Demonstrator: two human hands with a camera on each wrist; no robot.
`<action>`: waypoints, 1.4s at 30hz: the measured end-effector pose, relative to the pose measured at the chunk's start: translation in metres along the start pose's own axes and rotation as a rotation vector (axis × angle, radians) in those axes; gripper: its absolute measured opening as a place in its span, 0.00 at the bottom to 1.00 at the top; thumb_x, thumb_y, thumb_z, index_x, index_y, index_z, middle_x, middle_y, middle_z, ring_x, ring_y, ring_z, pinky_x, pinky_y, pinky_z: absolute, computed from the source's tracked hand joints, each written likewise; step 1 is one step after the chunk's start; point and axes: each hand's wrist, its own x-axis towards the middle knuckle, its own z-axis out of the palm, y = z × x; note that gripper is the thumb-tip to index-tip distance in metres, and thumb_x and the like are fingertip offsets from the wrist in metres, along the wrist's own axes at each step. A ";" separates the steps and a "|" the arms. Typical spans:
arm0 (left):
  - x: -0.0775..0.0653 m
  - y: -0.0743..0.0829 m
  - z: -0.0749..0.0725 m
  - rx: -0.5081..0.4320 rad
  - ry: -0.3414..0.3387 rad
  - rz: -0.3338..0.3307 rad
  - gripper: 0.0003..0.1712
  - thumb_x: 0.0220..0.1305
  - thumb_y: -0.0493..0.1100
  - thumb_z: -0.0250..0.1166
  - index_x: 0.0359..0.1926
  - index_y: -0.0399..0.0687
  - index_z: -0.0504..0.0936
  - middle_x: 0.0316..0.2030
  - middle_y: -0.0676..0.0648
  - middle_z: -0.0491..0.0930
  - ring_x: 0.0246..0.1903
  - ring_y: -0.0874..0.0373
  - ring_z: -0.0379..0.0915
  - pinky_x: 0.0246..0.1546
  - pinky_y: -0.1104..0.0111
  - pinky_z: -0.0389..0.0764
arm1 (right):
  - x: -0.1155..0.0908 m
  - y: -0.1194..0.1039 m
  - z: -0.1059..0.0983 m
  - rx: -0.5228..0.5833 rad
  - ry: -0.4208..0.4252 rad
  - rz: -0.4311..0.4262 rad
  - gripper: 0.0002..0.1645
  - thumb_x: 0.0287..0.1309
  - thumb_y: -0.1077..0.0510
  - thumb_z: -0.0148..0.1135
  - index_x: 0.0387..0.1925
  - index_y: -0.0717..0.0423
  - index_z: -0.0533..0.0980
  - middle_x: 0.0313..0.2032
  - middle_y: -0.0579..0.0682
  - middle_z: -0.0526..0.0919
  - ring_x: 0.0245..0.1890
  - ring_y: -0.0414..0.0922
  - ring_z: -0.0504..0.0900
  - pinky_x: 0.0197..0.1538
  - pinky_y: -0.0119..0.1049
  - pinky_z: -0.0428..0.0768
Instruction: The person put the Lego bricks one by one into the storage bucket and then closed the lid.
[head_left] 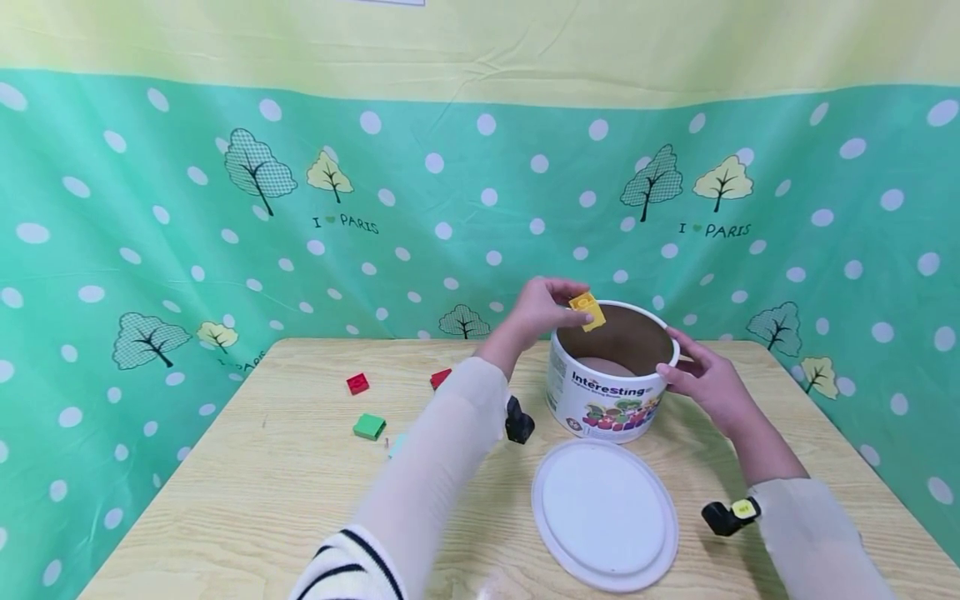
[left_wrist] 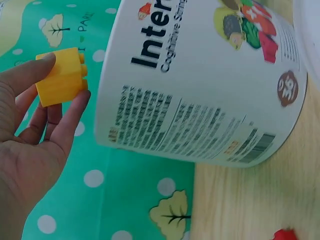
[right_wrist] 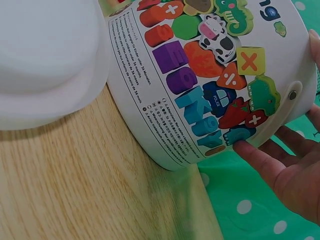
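My left hand (head_left: 542, 310) pinches a yellow building block (head_left: 587, 311) between thumb and fingers, above the left part of a white bucket's rim. In the left wrist view the block (left_wrist: 61, 77) shows its studs turned toward the bucket (left_wrist: 200, 110). The bucket (head_left: 558, 379) stands upright and uncovered, with printed toy pictures on its side. At its right side my right hand (head_left: 708, 387) holds it near the rim, thumb in front and fingers farther back. In the right wrist view the thumb touches by the white handle (right_wrist: 280, 116).
A round white lid (head_left: 607, 508) lies flat before the bucket. Left on the wooden table (head_left: 247, 492) are a red block (head_left: 357, 383), a green block (head_left: 369, 427), another red piece (head_left: 440, 378) and a pale blue piece (head_left: 397, 446), partly behind the left sleeve. A patterned curtain (head_left: 480, 192) hangs behind.
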 end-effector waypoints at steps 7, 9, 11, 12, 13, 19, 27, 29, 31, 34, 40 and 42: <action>0.000 -0.007 0.004 -0.015 0.026 0.019 0.24 0.51 0.32 0.75 0.52 0.44 0.83 0.45 0.49 0.83 0.48 0.52 0.77 0.44 0.71 0.81 | 0.001 0.001 0.000 0.005 0.005 0.009 0.48 0.65 0.45 0.61 0.77 0.46 0.47 0.70 0.68 0.56 0.63 0.62 0.65 0.47 0.30 0.81; 0.000 -0.007 0.005 -0.008 0.036 0.025 0.24 0.51 0.33 0.75 0.52 0.44 0.84 0.44 0.50 0.83 0.51 0.50 0.76 0.45 0.71 0.80 | 0.002 0.002 0.000 0.005 0.005 0.011 0.48 0.65 0.45 0.61 0.77 0.46 0.47 0.70 0.67 0.55 0.63 0.62 0.65 0.47 0.30 0.81; 0.000 -0.006 0.005 -0.006 0.040 0.032 0.24 0.51 0.33 0.76 0.52 0.45 0.83 0.43 0.52 0.83 0.53 0.48 0.75 0.45 0.71 0.80 | 0.002 0.002 0.000 0.005 0.005 0.013 0.48 0.65 0.44 0.61 0.77 0.46 0.46 0.71 0.67 0.55 0.63 0.62 0.65 0.47 0.30 0.81; 0.000 -0.005 0.005 -0.008 0.042 0.032 0.24 0.51 0.33 0.76 0.52 0.45 0.84 0.43 0.53 0.83 0.53 0.48 0.75 0.45 0.71 0.80 | 0.002 0.003 0.000 0.004 0.006 0.014 0.48 0.65 0.44 0.61 0.77 0.45 0.46 0.71 0.67 0.55 0.63 0.62 0.65 0.47 0.31 0.81; 0.000 -0.005 0.005 -0.006 0.042 0.030 0.24 0.51 0.34 0.75 0.52 0.45 0.83 0.42 0.53 0.82 0.53 0.47 0.75 0.45 0.71 0.80 | 0.002 0.003 0.000 0.002 0.005 0.016 0.49 0.65 0.44 0.61 0.77 0.45 0.46 0.71 0.67 0.55 0.64 0.63 0.65 0.48 0.33 0.81; -0.007 -0.005 -0.003 -0.006 0.035 0.025 0.24 0.51 0.36 0.76 0.51 0.50 0.84 0.43 0.55 0.81 0.55 0.46 0.73 0.45 0.69 0.80 | 0.003 0.002 0.000 -0.014 0.005 0.018 0.49 0.65 0.43 0.60 0.77 0.44 0.46 0.71 0.68 0.54 0.65 0.64 0.64 0.48 0.33 0.81; -0.021 -0.003 -0.018 0.038 0.006 0.060 0.23 0.52 0.38 0.76 0.51 0.51 0.84 0.51 0.45 0.80 0.55 0.48 0.74 0.45 0.66 0.81 | 0.002 0.001 0.000 -0.018 0.007 0.002 0.47 0.66 0.46 0.60 0.77 0.47 0.46 0.70 0.69 0.55 0.62 0.61 0.66 0.46 0.30 0.81; -0.024 -0.004 -0.020 0.055 -0.004 0.066 0.24 0.52 0.38 0.76 0.52 0.51 0.84 0.51 0.45 0.80 0.54 0.50 0.74 0.45 0.66 0.81 | 0.001 0.001 -0.002 -0.022 0.012 -0.001 0.47 0.66 0.46 0.60 0.77 0.47 0.46 0.70 0.69 0.55 0.61 0.58 0.67 0.47 0.31 0.81; -0.027 -0.005 -0.023 0.074 -0.007 0.070 0.24 0.51 0.39 0.77 0.52 0.52 0.84 0.50 0.46 0.81 0.52 0.53 0.75 0.44 0.66 0.81 | 0.000 0.001 -0.003 -0.024 0.016 -0.004 0.47 0.66 0.46 0.60 0.77 0.47 0.47 0.70 0.69 0.56 0.60 0.54 0.68 0.47 0.31 0.81; -0.032 -0.007 -0.026 0.088 -0.002 0.080 0.24 0.51 0.39 0.77 0.51 0.53 0.84 0.47 0.50 0.81 0.50 0.55 0.75 0.44 0.66 0.81 | 0.000 0.001 -0.003 -0.018 0.021 -0.008 0.47 0.66 0.46 0.60 0.77 0.47 0.47 0.70 0.69 0.56 0.59 0.51 0.69 0.46 0.30 0.81; -0.044 -0.012 -0.031 0.093 0.000 0.083 0.24 0.50 0.41 0.78 0.51 0.55 0.84 0.48 0.50 0.81 0.54 0.51 0.74 0.46 0.63 0.81 | 0.001 0.002 -0.002 -0.008 0.020 -0.008 0.46 0.66 0.47 0.60 0.77 0.47 0.48 0.70 0.69 0.56 0.60 0.57 0.68 0.45 0.28 0.81; -0.048 -0.014 -0.034 0.099 0.006 0.086 0.24 0.50 0.41 0.77 0.51 0.56 0.84 0.48 0.50 0.81 0.54 0.51 0.74 0.47 0.62 0.80 | 0.001 0.002 0.000 -0.008 0.016 -0.010 0.46 0.66 0.48 0.60 0.77 0.47 0.48 0.70 0.69 0.56 0.61 0.59 0.67 0.45 0.28 0.81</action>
